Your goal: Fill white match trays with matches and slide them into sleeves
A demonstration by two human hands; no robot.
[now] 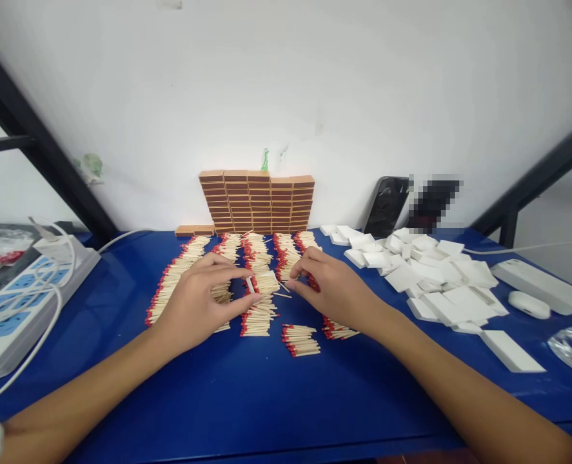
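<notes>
My left hand (201,293) grips a small white matchbox tray (250,284) between thumb and fingers. Pale matchsticks (265,282) fill the tray, which I hold just above the rows on the table. Close to the tray's right end, my right hand (327,283) is closed in a pinch, with a thin matchstick (284,287) at its fingertips. Under and around both hands lie long rows of red-headed matches (256,316). A short separate bundle of matches (301,340) lies nearer to me, and part of the right-hand row is hidden by my right hand.
Brown matchbox sleeves (261,203) are stacked against the wall. White empty trays (425,270) are heaped on the right, beside a white power bank (542,283) and a small white case (529,304). A black phone (387,205) leans at the back. A power strip (34,303) with cables stands left.
</notes>
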